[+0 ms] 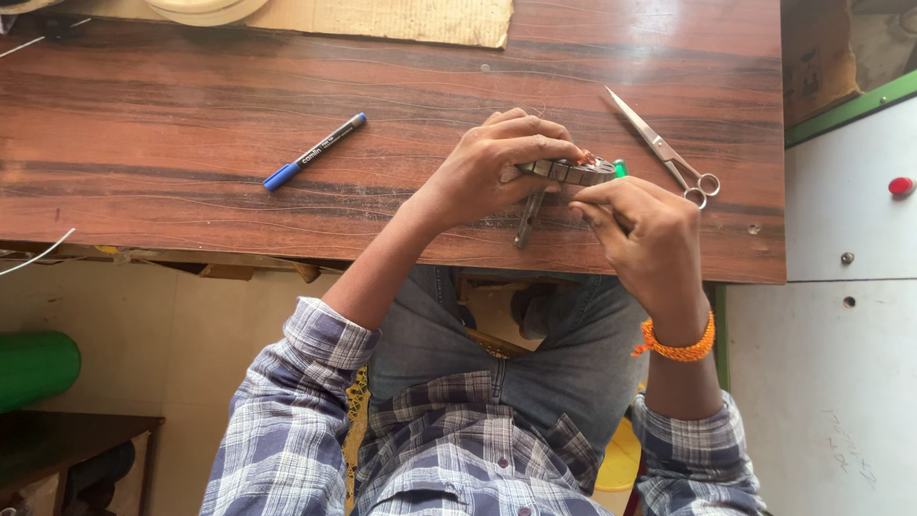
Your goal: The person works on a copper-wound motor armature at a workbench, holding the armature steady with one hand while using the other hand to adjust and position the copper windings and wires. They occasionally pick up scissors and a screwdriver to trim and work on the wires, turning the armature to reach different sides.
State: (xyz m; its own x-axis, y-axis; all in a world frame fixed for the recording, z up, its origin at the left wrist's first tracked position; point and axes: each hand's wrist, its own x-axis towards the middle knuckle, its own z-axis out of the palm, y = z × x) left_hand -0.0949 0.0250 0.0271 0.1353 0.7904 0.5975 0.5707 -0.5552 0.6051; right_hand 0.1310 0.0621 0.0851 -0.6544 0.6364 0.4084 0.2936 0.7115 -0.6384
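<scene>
Your left hand [487,167] and right hand [642,225] together gripped one small metal tool [565,173] over the desk [191,134] edge. One blue pen [313,152] and one pair of scissors [666,150] lay nearby; no containers showed.

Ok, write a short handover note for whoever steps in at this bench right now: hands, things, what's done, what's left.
Left hand: closed over a small grey segmented metal part, held above the brown wooden table.
Right hand: fingertips pinching the same part's right end, beside a small green piece.
A thin grey metal strip hangs below the part.
Steel scissors lie to the right, blue-capped black marker to the left; neither is being touched.
Done: part in hand.
Left: cannot tell from this view.
</scene>
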